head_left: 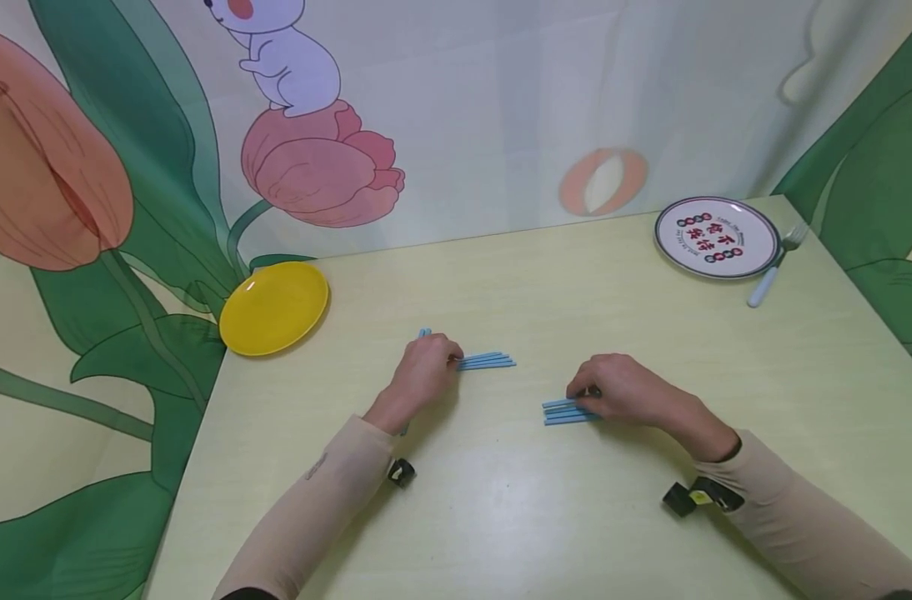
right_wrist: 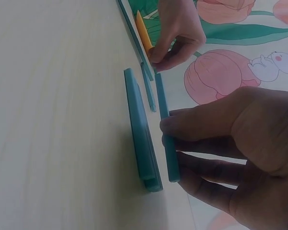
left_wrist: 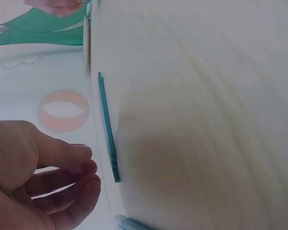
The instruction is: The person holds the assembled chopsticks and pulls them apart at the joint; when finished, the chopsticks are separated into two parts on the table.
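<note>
Thin blue sticks lie on the table in several groups. My right hand pinches one blue stick between thumb and fingers, just over a row of other blue sticks. My left hand is over the near end of a second, slightly fanned group of blue sticks. In the left wrist view its thumb and fingers are loosely curled with nothing between them, beside a blue stick. More blue sticks stick out past the left hand, largely hidden by the hand and forearm.
A yellow plate sits at the table's left edge. At the back right is a white plate with red print and a dark rim, with a fork against its right side. A patterned curtain hangs behind the table.
</note>
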Demonstrator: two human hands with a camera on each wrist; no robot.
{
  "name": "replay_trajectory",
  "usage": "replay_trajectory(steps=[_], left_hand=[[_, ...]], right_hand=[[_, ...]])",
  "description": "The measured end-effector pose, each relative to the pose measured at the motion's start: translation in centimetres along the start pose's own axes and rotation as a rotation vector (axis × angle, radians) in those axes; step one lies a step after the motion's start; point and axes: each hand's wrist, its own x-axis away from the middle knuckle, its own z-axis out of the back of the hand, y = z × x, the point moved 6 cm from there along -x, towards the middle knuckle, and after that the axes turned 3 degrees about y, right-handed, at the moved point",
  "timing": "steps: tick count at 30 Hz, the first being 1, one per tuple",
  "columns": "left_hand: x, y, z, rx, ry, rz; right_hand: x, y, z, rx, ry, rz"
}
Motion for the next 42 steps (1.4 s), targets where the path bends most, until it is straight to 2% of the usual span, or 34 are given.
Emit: replay_trajectory(steps=[13,17,27,37,42], left_hand=[[2.9,-0.8,1.1,-0.022,0.041,0.02],[3.7,-1.0,1.1,-0.02,0.034,0.033],[5.6,-1.1,1.2,0.011,0.028,0.119],[7.1,-2.0,1.6,-0.068,0.104,0.19],[7.7,-2.4,1.4,-0.061,0.078,0.248]], right_hand=[[0.1,0.1,-0.2,-0.015,-0.013,0.005],[0.0,0.0,-0.2,-0.014,-0.017,-0.002],[-0.1,0.1,-0.5,-0.007,-0.019,-0.005],[-0.1,0.4,-0.6,-0.013,-0.031,0.003],[-0.1,0.5,-0.7,-0.015,-0.038,-0.006]])
